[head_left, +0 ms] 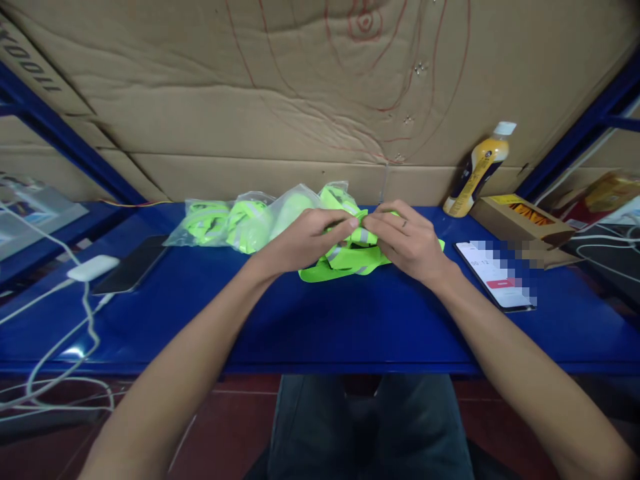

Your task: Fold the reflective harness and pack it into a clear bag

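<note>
Two hands are closed on a neon-green strap (345,257) with grey reflective bands, near the middle of the blue table (320,320). The left hand (305,237) pinches it from the left side and the right hand (407,240) from the right, with fingertips almost meeting over the fabric. Part of the strap is resting on the table under the hands. Just behind, clear bags (235,223) filled with the same green material are laid in a row. A phone (497,273) is placed to the right, and a yellow bottle (477,170) is standing against the cardboard wall (300,100).
</note>
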`<state>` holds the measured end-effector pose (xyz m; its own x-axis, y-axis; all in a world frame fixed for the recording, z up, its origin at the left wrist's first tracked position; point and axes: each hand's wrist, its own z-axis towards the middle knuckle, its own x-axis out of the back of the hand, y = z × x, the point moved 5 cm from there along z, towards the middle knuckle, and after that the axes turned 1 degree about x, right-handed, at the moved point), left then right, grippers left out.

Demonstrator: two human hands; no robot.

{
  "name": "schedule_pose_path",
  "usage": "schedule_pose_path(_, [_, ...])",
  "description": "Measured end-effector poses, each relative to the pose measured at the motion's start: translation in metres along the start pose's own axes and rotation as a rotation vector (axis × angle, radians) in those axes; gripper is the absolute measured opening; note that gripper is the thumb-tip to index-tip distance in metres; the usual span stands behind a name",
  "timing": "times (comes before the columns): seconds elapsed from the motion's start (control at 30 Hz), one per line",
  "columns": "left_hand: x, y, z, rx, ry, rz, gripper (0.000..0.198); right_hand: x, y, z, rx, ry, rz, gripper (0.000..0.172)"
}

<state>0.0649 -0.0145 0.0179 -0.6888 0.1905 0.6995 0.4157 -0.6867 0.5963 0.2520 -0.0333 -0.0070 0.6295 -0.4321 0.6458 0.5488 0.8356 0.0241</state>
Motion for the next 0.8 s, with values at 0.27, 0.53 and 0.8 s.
schedule_pose_path(0.27, [0.010, -0.004, -0.001, 0.046, 0.023, -0.156, 0.037, 0.012, -0.009, 0.013, 0.027, -0.038, -0.037, 0.053])
schedule_pose_path(0.53, [0.004, 0.014, -0.008, -0.385, 0.161, 0.356, 0.013, 0.011, -0.001, 0.010, -0.140, -0.172, 0.142, 0.053])
schedule_pose_path(0.8, [0.001, 0.019, -0.010, -0.557, 0.313, 0.417, 0.026, 0.024, -0.003, 0.014, -0.118, -0.036, 0.141, 0.050])
